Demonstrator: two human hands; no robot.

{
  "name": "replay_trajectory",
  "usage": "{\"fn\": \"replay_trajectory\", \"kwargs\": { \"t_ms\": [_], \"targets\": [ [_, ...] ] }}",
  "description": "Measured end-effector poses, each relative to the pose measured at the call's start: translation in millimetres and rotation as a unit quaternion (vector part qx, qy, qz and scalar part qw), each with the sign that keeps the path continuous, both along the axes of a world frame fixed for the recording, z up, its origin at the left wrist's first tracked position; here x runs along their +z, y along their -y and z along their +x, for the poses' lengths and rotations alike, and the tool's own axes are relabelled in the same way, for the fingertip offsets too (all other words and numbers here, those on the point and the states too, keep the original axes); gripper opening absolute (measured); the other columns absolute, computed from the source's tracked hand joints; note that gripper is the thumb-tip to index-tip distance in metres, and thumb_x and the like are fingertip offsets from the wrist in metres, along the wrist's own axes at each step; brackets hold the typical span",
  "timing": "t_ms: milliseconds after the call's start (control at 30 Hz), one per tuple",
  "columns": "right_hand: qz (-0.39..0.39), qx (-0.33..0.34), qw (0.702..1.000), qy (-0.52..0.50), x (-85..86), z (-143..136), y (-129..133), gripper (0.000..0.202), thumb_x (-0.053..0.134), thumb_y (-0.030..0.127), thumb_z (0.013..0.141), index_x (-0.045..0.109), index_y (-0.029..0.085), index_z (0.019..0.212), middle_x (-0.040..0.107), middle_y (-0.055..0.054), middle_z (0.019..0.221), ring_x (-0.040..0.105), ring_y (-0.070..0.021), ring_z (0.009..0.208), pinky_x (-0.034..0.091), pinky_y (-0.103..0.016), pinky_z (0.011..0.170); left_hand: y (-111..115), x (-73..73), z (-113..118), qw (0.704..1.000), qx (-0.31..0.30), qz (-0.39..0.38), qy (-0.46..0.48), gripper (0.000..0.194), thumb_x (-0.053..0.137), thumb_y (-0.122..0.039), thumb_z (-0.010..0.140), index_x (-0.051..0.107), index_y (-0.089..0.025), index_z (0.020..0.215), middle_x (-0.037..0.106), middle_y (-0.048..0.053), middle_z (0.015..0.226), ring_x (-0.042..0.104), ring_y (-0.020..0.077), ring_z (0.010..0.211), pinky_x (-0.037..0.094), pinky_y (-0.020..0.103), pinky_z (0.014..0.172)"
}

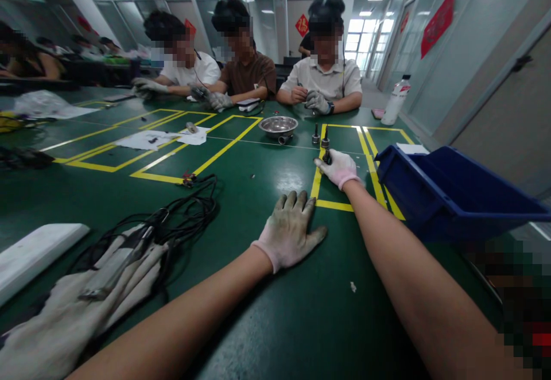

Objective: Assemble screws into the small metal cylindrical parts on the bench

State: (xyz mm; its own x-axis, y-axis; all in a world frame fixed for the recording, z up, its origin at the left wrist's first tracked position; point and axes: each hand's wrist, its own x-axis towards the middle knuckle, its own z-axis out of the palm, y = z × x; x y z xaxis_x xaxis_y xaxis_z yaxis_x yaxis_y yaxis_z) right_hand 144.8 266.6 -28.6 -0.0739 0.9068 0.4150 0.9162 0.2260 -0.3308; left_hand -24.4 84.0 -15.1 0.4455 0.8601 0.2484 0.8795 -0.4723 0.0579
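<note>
My left hand (289, 232), in a soiled white glove with a pink cuff, lies flat on the green table with its fingers stretched out and nothing in it. Farther forward, my gloved right hand (340, 169) is closed around a dark metal part (327, 156), mostly covered by the fingers. Just beyond it stand two similar metal parts, each with a thin upright shaft: one metal part (315, 135) on the left and another metal part (325, 139) by the yellow tape. A shiny steel bowl (278, 126) sits left of them, with a small metal cylinder (283, 139) at its front.
A blue bin (456, 196) stands on the right. Left are work gloves (86, 305), black cables (189, 213) and a white block (38, 251). Yellow tape (228, 150) marks rectangles. Three people sit across the table; a bottle (396, 101) stands at the far right.
</note>
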Motion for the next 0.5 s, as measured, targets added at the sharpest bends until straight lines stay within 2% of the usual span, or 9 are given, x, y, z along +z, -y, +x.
{"fn": "replay_trajectory", "kwargs": {
  "t_ms": [67,200,333,500],
  "targets": [
    [-0.005,-0.01,1.0,0.004,-2.9,-1.7,-10.5,0.047,0.042,0.066,0.078,0.062,0.025,0.093,0.065,-0.006,0.089,0.06,-0.0252,0.08,0.043,-0.033,0.065,1.7,0.4,1.8,1.0,-0.001,-0.001,0.009,0.066,0.028,-0.061,0.087,0.038,-0.018,0.136,0.038,0.012,0.14,0.03,0.0326,0.129,0.02,0.05,0.106],
    [0.0,-0.016,1.0,-0.022,-8.1,-2.9,-35.1,0.045,0.042,0.062,0.081,0.061,0.026,0.099,0.065,-0.005,0.092,0.06,-0.0241,0.082,0.043,-0.031,0.065,-0.8,1.1,1.1,1.0,0.0,-0.006,0.022,0.065,0.031,-0.06,0.086,0.038,-0.018,0.135,0.038,0.011,0.139,0.03,0.0328,0.129,0.02,0.051,0.106],
    [0.025,-0.01,0.999,-0.03,-12.1,-5.2,-64.9,0.042,0.047,0.055,0.081,0.063,0.022,0.102,0.062,-0.008,0.096,0.058,-0.0235,0.087,0.044,-0.032,0.073,-3.5,3.7,1.7,0.999,-0.002,-0.01,0.03,0.064,0.032,-0.059,0.086,0.039,-0.018,0.135,0.038,0.011,0.139,0.031,0.0328,0.128,0.02,0.051,0.106],
    [0.046,-0.025,0.998,-0.042,-17.9,-10.3,-102.4,0.043,0.049,0.054,0.08,0.066,0.017,0.095,0.058,-0.011,0.096,0.056,-0.0228,0.083,0.045,-0.033,0.076,-9.2,6.5,8.1,0.999,0.006,-0.018,0.04,0.066,0.034,-0.061,0.085,0.041,-0.016,0.133,0.038,0.012,0.139,0.031,0.0328,0.129,0.019,0.051,0.108]
  ]
}}
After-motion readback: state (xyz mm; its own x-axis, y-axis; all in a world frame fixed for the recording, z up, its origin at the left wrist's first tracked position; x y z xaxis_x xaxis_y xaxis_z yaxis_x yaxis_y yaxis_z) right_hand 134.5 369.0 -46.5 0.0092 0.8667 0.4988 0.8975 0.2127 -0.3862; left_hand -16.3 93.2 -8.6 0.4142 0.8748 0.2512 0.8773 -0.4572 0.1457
